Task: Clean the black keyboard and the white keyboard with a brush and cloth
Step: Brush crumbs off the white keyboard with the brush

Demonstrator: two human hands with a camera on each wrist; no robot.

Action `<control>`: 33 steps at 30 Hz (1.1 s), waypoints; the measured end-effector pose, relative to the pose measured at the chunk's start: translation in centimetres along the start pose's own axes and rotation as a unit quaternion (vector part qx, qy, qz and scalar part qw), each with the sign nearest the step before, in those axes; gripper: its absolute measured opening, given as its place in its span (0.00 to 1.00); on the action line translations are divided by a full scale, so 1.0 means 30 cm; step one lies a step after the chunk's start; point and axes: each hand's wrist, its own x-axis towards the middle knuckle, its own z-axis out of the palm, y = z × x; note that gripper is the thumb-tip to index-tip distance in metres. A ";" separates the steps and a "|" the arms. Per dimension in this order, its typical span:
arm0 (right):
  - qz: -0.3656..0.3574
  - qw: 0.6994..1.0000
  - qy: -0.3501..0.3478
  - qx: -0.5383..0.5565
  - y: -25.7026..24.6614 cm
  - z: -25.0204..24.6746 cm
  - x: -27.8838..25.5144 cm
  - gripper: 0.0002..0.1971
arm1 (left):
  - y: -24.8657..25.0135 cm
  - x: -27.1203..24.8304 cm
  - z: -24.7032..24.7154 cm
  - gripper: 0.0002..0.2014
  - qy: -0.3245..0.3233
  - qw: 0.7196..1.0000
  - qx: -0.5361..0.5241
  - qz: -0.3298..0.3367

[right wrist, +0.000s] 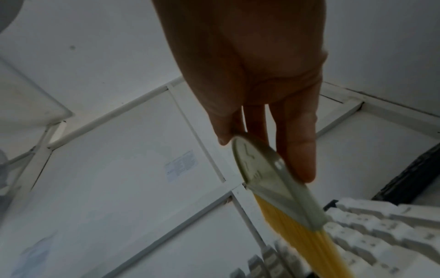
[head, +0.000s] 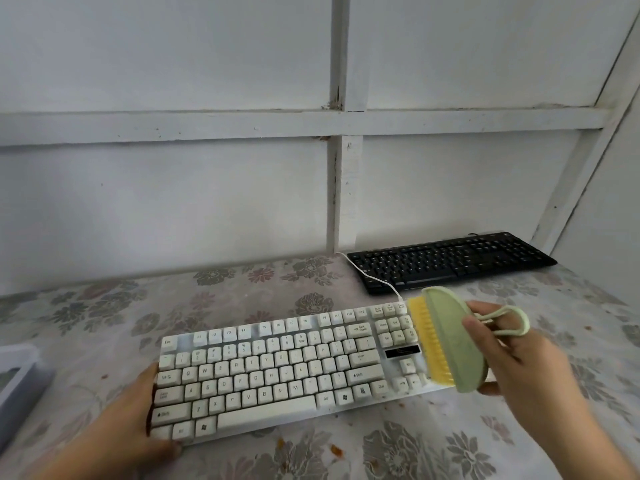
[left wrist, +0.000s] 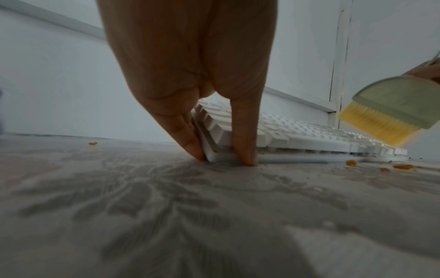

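Note:
The white keyboard (head: 277, 372) (left wrist: 297, 139) (right wrist: 371, 231) lies across the flowered tabletop near me. My left hand (head: 138, 410) (left wrist: 214, 112) braces its left end, fingers along the side and thumb at the front corner. My right hand (head: 502, 355) (right wrist: 262, 131) grips a pale green brush (head: 450, 337) (left wrist: 390, 105) (right wrist: 269, 178) with yellow bristles, tilted on edge over the keyboard's right end, bristles facing left. The black keyboard (head: 450, 261) (right wrist: 414, 173) rests further back on the right, near the wall.
A white cable (head: 367, 271) runs from the white keyboard across the black keyboard's left end. Orange crumbs (head: 336, 450) (left wrist: 402, 166) dot the tablecloth (head: 398, 441) in front. A pale plastic container (head: 17, 375) sits at the left edge. White panelled walls close the back and right.

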 end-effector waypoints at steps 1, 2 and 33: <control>0.020 1.000 -0.013 -0.016 -0.004 0.002 -0.001 0.13 | -0.005 0.001 -0.001 0.54 -0.006 1.000 0.005 0.001; 0.035 0.999 -0.020 -0.032 -0.003 0.001 0.003 0.11 | -0.014 0.002 -0.001 0.56 -0.017 1.000 0.008 0.000; -0.270 0.939 -0.213 -0.024 -0.253 0.421 -0.260 0.08 | 0.034 -0.029 0.001 0.51 0.017 0.998 0.049 0.022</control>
